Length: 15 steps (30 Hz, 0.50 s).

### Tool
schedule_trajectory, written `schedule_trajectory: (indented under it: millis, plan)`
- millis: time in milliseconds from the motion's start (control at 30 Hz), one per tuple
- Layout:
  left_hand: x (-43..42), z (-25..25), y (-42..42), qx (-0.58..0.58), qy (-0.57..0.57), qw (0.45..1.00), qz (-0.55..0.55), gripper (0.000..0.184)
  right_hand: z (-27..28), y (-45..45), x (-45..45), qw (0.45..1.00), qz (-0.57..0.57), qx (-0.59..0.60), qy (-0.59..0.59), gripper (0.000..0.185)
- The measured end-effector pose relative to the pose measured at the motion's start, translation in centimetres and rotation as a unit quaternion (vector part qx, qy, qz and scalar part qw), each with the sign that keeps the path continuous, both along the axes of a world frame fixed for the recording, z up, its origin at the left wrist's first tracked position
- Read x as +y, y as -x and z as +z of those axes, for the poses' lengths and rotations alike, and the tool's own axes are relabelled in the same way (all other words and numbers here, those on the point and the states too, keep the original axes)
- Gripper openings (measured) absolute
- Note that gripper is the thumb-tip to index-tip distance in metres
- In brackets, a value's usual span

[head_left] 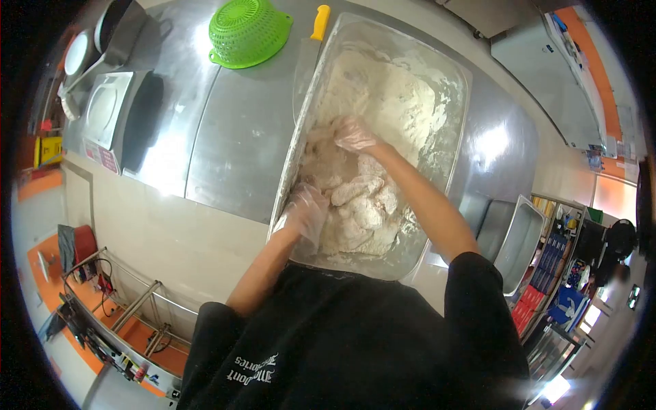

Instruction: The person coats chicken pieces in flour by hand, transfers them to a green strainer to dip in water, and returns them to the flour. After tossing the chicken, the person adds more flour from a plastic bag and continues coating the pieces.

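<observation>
A large rectangular metal tray (443, 154) holds pale flour (403, 99), heaped toward its far end. Several flour-coated pieces (367, 205) lie piled in the near half. My left hand (305, 208), in a clear plastic glove, is inside the tray by its left wall, beside the pile; its fingers are blurred and partly hidden. My right hand (354, 133), gloved too, is over the flour near the tray's middle, beyond the coated pieces. Its fingers curl toward the left, and whatever they may hold is hidden.
A green colander (247, 33) and a yellow-handled knife (318, 24) lie on the steel table (236, 130) beyond and left of the tray. A scale (109, 113) stands farther left. To the right are an empty metal pan (523, 239) and a shelf (550, 263).
</observation>
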<state>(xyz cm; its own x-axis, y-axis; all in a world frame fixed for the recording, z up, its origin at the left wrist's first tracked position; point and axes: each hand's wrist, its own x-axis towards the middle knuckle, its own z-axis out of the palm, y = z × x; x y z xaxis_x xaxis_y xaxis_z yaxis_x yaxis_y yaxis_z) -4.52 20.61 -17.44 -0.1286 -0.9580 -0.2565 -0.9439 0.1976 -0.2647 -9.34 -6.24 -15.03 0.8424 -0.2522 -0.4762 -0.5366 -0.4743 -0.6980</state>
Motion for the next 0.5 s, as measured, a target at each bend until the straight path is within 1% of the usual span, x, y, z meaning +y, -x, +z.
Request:
schedule_trajectory:
  millis: [33,67,100,133,200,233,267,300,333,400,467,500]
  plan:
    - [-0.6,1.9,-0.3,0.031,-0.037,0.999,0.004,0.041,2.7,-1.1,-1.3,0.988,0.067,0.072,0.12,0.021]
    - [-1.8,6.5,-0.7,0.071,-0.081,0.994,0.021,0.041,3.3,-1.5,-1.4,0.971,0.107,0.092,0.194,0.02]
    - [-2.2,7.6,-0.6,0.105,-0.1,0.988,0.053,0.041,3.7,-1.9,-1.6,0.946,0.147,0.112,0.267,0.019]
    - [-2.6,8.7,-0.5,0.137,-0.118,0.98,0.087,0.042,3.2,-1.6,-0.7,0.938,0.159,0.083,0.297,0.019]
    - [-2.5,7.7,0.0,0.19,-0.106,0.959,0.182,0.044,2.0,-0.4,1.9,0.917,0.179,0.027,0.355,0.019]
    - [-1.8,6.2,0.2,0.124,-0.042,0.982,0.136,0.047,1.7,0.3,3.3,0.904,0.189,-0.001,0.383,0.02]
    - [-0.4,4.4,0.6,0.057,0.022,0.994,0.09,0.049,1.5,0.8,4.4,0.904,0.188,-0.017,0.384,0.021]
    - [-0.3,4.2,0.7,0.037,0.029,0.996,0.075,0.051,1.6,1.3,5.5,0.903,0.187,-0.034,0.385,0.022]
    - [-0.4,5.0,0.6,0.017,0.036,0.997,0.06,0.052,1.9,1.5,6.5,0.916,0.174,-0.04,0.36,0.023]
    - [-1.2,6.7,0.6,0.073,-0.065,0.991,0.089,0.054,2.7,1.8,8.3,0.939,0.145,-0.053,0.308,0.024]
    - [-0.5,6.1,0.5,0.152,-0.033,0.973,0.172,0.054,3.4,2.1,9.2,0.959,0.111,-0.062,0.255,0.026]
    - [-0.4,5.7,0.5,0.175,-0.018,0.962,0.209,0.055,3.9,2.0,8.6,0.976,0.104,-0.046,0.187,0.026]
